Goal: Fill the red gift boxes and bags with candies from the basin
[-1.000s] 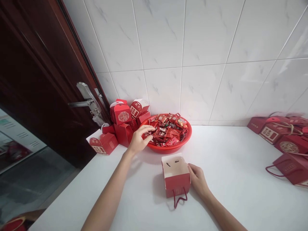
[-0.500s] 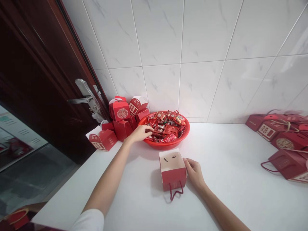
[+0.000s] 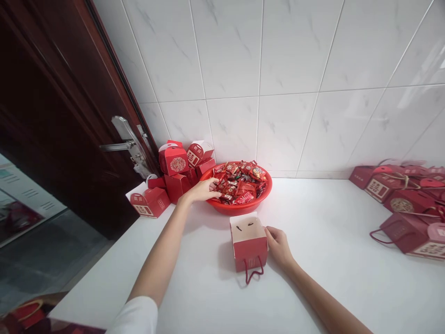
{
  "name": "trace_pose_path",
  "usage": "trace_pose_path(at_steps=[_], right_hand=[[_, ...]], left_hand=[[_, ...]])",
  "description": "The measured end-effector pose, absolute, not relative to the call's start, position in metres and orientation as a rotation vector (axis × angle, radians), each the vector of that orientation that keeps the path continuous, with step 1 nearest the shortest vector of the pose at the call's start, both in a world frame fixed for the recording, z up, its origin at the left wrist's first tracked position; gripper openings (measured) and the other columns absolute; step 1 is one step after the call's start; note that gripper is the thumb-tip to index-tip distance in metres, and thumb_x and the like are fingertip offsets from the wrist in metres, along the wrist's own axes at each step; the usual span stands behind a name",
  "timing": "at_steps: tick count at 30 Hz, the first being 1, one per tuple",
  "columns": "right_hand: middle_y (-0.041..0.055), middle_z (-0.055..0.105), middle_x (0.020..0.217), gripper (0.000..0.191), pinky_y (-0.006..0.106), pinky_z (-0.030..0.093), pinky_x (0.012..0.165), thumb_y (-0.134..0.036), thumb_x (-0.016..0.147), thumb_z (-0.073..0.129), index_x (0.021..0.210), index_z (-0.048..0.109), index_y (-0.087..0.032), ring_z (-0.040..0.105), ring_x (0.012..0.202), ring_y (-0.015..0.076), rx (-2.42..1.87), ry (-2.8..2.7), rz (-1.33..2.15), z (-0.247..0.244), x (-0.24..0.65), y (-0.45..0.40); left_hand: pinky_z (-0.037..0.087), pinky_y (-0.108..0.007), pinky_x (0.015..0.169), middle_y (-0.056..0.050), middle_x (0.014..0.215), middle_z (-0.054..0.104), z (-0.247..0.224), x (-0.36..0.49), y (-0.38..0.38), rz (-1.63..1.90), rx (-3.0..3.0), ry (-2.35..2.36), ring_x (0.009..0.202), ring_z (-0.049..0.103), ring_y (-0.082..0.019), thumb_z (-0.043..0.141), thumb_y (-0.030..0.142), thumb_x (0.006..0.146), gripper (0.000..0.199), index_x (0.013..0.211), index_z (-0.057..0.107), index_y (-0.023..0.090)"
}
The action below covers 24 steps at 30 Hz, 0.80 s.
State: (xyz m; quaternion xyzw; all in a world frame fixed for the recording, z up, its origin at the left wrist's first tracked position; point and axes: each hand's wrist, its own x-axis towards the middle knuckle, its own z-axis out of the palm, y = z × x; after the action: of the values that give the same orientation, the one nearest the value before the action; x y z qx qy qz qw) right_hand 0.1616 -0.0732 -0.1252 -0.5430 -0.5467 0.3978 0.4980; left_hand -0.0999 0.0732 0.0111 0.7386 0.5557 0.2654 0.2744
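A red plastic basin (image 3: 239, 209) heaped with wrapped candies (image 3: 245, 188) stands against the wall. My left hand (image 3: 203, 189) reaches over its left rim, fingers bent down among the candies and thumb a little apart from them. No candy shows clearly in its grasp. In front of the basin a red gift box (image 3: 251, 253) sits upright on the table, its top open and its pale inside showing. A dark red cord handle (image 3: 253, 276) hangs from its near side. My right hand (image 3: 279, 246) is closed on the box's right wall, with part of the fingers hidden.
Several red gift boxes (image 3: 177, 160) are piled at the left by the wall, one box (image 3: 149, 202) near the table's left edge. More red boxes (image 3: 410, 202) lie at the right. A dark door with a metal handle (image 3: 118, 146) is beside the table (image 3: 330, 232).
My left fingers have drawn back slightly and curled among the candies. The right hand keeps its grip on the box. The view has shifted a little to the right.
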Motion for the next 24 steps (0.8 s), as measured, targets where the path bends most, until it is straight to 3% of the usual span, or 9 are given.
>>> trace_pose_path(at_steps=[4,9,12,16,20,24], right_hand=[[-0.0023,0.042,0.05,0.051,0.027,0.027,0.052,-0.059,0.087,0.048,0.052,0.037,-0.023,0.036,0.052,0.0125,-1.313,-1.333,0.956,-0.124,0.161,-0.074],[-0.0018,0.043,0.05,0.052,0.027,0.027,0.051,-0.06,0.087,0.048,0.052,0.038,-0.023,0.038,0.052,0.0129,-1.311,-1.329,0.955,-0.124,0.162,-0.073],[-0.0014,0.045,0.051,0.052,0.027,0.027,0.052,-0.061,0.087,0.049,0.053,0.04,-0.022,0.039,0.053,0.0131,-1.299,-1.315,0.97,-0.126,0.162,-0.073],[-0.0009,0.047,0.052,0.053,0.027,0.03,0.052,-0.061,0.086,0.054,0.053,0.042,-0.022,0.041,0.054,0.0137,-1.289,-1.266,1.009,-0.127,0.162,-0.073],[0.0008,0.056,0.058,0.048,0.029,0.039,0.056,-0.061,0.084,0.06,0.059,0.052,-0.02,0.047,0.056,0.0148,-1.202,-1.161,1.005,-0.108,0.165,-0.067],[0.007,0.071,0.084,0.039,0.032,0.049,0.067,-0.058,0.084,0.064,0.086,0.07,-0.019,0.058,0.067,0.0172,-1.042,-1.095,0.922,-0.066,0.166,-0.058]], left_hand=[[0.056,-0.035,0.083,-0.008,0.091,0.079,0.01,-0.101,0.072,0.703,1.968,1.48,0.093,0.073,-0.031,0.079,0.019,0.051,0.042,0.092,0.076,0.019],[0.053,-0.038,0.087,-0.008,0.085,0.078,0.007,-0.094,0.072,0.896,1.943,1.458,0.094,0.072,-0.032,0.078,0.027,0.057,0.016,0.071,0.074,0.02],[0.054,-0.036,0.077,-0.006,0.075,0.075,0.006,-0.091,0.071,1.037,1.884,1.401,0.081,0.071,-0.028,0.077,0.04,0.064,0.025,0.074,0.073,0.018],[0.053,-0.03,0.067,-0.005,0.079,0.073,0.01,-0.082,0.061,1.264,1.732,1.272,0.075,0.067,-0.021,0.072,0.057,0.071,0.043,0.083,0.07,0.016],[0.049,-0.025,0.057,0.0,0.071,0.066,0.015,-0.061,0.039,1.364,1.462,0.992,0.063,0.059,-0.014,0.083,0.055,0.062,0.044,0.077,0.068,0.016],[0.047,-0.023,0.054,0.001,0.069,0.063,0.017,-0.037,0.015,1.246,1.404,0.858,0.06,0.056,-0.012,0.086,0.053,0.061,0.044,0.078,0.07,0.016]])
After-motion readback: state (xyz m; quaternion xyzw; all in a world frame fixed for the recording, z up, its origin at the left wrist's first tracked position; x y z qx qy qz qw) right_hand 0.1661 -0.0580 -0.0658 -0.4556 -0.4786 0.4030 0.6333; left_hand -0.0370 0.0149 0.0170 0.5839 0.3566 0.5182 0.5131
